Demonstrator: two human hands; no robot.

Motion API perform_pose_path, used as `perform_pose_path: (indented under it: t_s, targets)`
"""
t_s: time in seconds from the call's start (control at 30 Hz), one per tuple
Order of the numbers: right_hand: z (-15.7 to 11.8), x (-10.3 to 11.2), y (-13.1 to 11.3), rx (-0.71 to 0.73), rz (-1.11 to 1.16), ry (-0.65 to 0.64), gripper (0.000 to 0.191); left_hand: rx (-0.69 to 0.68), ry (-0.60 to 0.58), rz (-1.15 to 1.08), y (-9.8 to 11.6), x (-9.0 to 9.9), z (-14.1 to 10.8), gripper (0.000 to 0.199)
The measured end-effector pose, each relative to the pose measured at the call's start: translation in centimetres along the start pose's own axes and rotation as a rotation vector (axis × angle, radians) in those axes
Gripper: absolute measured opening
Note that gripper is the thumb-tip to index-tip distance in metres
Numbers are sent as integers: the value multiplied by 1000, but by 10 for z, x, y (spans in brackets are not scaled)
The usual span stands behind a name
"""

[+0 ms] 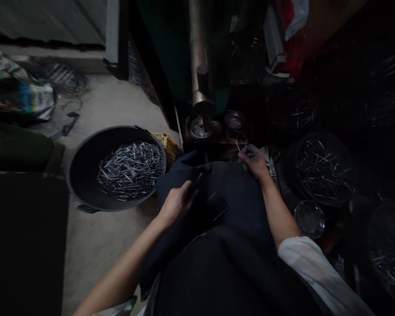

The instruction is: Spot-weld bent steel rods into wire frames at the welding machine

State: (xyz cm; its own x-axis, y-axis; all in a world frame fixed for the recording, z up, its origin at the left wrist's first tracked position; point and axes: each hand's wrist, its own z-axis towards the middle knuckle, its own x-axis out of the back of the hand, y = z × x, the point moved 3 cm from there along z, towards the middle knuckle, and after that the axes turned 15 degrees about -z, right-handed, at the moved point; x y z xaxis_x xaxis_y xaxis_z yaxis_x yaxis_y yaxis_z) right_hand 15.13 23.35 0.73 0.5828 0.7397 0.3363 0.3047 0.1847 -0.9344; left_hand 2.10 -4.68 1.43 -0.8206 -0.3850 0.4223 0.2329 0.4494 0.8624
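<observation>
- Two loose metal pins (220,214) lie around the middle of the dark cloth (242,188)
- right hand (253,160) pinches another pin (238,146) near its far right corner
- left hand (181,199) curled, can't tell what's in it
- pin pile (131,171) at the basin's (85,175) right rim

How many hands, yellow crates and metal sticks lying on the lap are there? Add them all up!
Hands (left hand and right hand): 2
Yellow crate: 1
Metal sticks clearly seen on the lap: 2
Total: 5

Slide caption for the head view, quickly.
Right hand pinching a thin rod, left hand over the lap, beside a tub of metal rods.
</observation>
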Motion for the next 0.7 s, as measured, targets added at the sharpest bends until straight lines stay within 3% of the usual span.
perform_pose_path:
  t_s: [0.1,0.17,0.23,0.33,0.7]
  targets:
    - [-18,-14,-18,143,-39,-68,23,-4,231,-243,-2,8,18,29]
    - [-33,-28,-31,305,-130,-173,23,4,275,-455,3,4,30,31]
    - [-45,-41,-38,465,-257,-244,35,36,268,-674,10,-4,38,32]
    - [-49,-50,-40,598,-371,-221,41,98,227,-904,23,-17,39,38]
    - [-38,-50,-55,717,-416,-197,39,14,209,-1110,44,-22,34,37]
